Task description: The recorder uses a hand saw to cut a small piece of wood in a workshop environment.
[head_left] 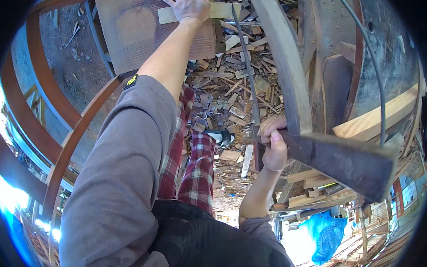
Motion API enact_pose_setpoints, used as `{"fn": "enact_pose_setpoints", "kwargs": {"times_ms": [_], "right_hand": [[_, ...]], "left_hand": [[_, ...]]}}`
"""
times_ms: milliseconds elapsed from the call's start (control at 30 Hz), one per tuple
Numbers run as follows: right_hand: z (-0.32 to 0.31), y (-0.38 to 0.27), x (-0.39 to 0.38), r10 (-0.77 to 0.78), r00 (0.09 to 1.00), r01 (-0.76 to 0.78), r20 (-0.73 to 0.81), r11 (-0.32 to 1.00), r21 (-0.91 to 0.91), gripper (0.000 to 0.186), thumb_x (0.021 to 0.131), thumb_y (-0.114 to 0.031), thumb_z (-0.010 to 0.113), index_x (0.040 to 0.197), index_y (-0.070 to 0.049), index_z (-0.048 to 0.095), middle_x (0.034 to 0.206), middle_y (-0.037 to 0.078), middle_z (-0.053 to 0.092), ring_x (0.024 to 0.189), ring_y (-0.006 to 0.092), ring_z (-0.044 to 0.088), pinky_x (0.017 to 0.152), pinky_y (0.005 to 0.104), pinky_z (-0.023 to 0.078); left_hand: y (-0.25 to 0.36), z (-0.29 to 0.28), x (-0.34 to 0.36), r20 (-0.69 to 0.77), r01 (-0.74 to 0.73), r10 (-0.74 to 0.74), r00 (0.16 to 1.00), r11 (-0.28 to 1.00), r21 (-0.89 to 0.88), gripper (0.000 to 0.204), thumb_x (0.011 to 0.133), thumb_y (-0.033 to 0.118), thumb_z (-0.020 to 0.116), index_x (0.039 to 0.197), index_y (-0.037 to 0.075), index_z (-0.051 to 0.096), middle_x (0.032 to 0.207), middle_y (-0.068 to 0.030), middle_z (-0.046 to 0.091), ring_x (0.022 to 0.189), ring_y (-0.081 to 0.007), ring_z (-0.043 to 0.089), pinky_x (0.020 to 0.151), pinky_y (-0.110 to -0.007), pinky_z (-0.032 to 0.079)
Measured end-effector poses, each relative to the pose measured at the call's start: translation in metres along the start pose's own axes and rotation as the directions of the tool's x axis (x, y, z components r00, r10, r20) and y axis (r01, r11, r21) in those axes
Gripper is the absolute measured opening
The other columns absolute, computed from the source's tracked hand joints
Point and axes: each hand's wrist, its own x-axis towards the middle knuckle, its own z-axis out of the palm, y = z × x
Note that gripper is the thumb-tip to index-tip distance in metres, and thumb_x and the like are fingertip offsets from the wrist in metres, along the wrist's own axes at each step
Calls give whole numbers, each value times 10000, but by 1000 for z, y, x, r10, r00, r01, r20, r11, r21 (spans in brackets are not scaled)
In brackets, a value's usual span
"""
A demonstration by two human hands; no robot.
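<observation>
On the chopping block [139, 37], our left hand [188, 5] presses flat on a pale wood strip [218, 11].
Near the block, over a floor of wood chips [226, 95], our right hand [274, 150] is closed tight round the handle of a rusty hatchet [336, 160].

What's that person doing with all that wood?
A person stands over a floor covered in wood chips. The left hand presses a pale wood strip flat on a wooden block. The right hand grips a hatchet with a dark, rusty head, raised beside a long curved plank.
</observation>
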Motion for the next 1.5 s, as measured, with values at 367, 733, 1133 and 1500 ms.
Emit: {"fn": "enact_pose_setpoints", "kwargs": {"times_ms": [367, 733, 1133, 1500], "right_hand": [[29, -55, 41, 227, 946, -199, -230, 970, 140, 80, 814, -61, 498, 779, 11, 505, 596, 77, 498, 470, 143, 473, 495, 307, 459], [56, -12, -3, 167, 983, -169, 77, 985, 19, 465, 780, -466, 705, 929, -34, 612, 843, 103, 642, 994, 272, 644, 1141, 542, 253], [62, 1, -16, 102, 952, -83, -287, 994, 76, 254, 876, -203, 621, 749, -44, 470, 668, 64, 480, 613, 171, 477, 626, 321, 428], [64, -18, -16, 162, 921, -227, -355, 962, -151, 199, 861, -169, 585, 758, -37, 478, 654, 76, 497, 592, 160, 489, 621, 310, 451]], "left_hand": [[-10, 8, -5, -12, 1, -2, 1000, 997, -73, 637, 941, 338, 389, 1471, -9, 318, 1551, -249, 220, 1434, -506, 79, 1097, -706, 25], [-7, -12, 2, 105, 47, -48, 993, 999, 20, 635, 927, 327, 407, 1479, 24, 326, 1568, -206, 213, 1449, -474, 72, 1103, -701, 17], [-8, -14, 4, 187, 42, -51, 981, 998, 52, 687, 909, 353, 423, 1492, 17, 286, 1568, -232, 185, 1442, -499, 44, 1094, -712, 2], [-3, -10, 3, 188, 24, -42, 981, 995, 99, 672, 912, 331, 429, 1486, 9, 296, 1573, -238, 156, 1434, -522, 22, 1074, -739, -27]]}}
